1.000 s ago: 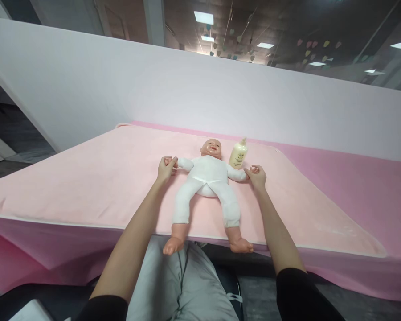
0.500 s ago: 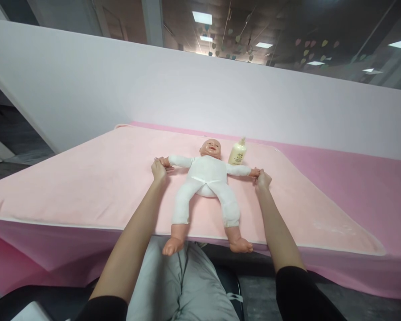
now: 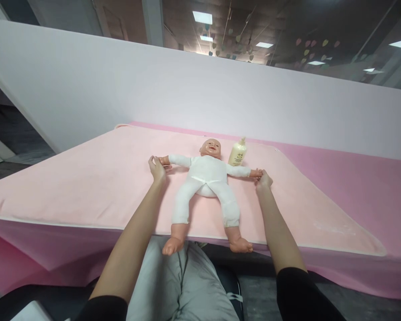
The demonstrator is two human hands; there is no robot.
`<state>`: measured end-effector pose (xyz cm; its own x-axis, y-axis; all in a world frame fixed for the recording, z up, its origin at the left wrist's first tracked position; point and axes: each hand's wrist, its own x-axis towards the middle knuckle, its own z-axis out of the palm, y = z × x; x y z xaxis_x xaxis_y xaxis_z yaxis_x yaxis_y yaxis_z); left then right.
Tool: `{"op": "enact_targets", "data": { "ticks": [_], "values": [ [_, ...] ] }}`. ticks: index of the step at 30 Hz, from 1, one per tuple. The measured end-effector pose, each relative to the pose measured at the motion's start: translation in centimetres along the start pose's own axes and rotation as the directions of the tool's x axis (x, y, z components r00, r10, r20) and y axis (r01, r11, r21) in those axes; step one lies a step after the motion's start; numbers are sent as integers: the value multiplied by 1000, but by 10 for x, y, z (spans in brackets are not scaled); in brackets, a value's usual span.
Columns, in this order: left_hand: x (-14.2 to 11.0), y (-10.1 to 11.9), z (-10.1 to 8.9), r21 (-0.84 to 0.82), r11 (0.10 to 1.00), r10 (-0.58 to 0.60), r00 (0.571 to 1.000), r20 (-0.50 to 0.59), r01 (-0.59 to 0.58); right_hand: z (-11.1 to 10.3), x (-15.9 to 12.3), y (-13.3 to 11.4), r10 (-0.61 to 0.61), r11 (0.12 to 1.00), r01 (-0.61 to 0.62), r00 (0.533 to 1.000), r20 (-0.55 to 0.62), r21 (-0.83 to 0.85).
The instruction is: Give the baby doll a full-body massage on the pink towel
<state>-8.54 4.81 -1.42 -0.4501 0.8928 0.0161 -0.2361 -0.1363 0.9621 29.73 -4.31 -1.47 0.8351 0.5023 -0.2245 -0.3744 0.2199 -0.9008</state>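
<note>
A baby doll (image 3: 207, 174) with a white cloth body lies on its back, head away from me, arms stretched out to both sides. Its bare feet reach over the table's front edge. My left hand (image 3: 157, 169) is closed on the doll's hand at the left, with some fingers extended beneath it. On the other side, my right hand (image 3: 263, 179) pinches the doll's other hand by its fingers. A pale yellow pump bottle (image 3: 238, 152) stands beside the doll's head, just behind its right-side arm.
A light pink mat (image 3: 87, 178) covers most of the table, over a darker pink cloth (image 3: 354, 178). Behind the table rises a white partition (image 3: 220, 98) with glass above. My legs (image 3: 183, 281) are under the front edge.
Both of my hands have shifted slightly outward along the doll's hands. The doll's right-side arm is drawn out a little straighter; the bottle has stayed put.
</note>
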Motion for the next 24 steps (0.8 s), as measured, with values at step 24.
{"op": "enact_targets", "data": {
  "ticks": [24],
  "values": [
    [-4, -6, -2, 211, 966, 100, 968, 231, -150, 2, -14, -1, -229, 874, 315, 938, 258, -370]
  ]
}}
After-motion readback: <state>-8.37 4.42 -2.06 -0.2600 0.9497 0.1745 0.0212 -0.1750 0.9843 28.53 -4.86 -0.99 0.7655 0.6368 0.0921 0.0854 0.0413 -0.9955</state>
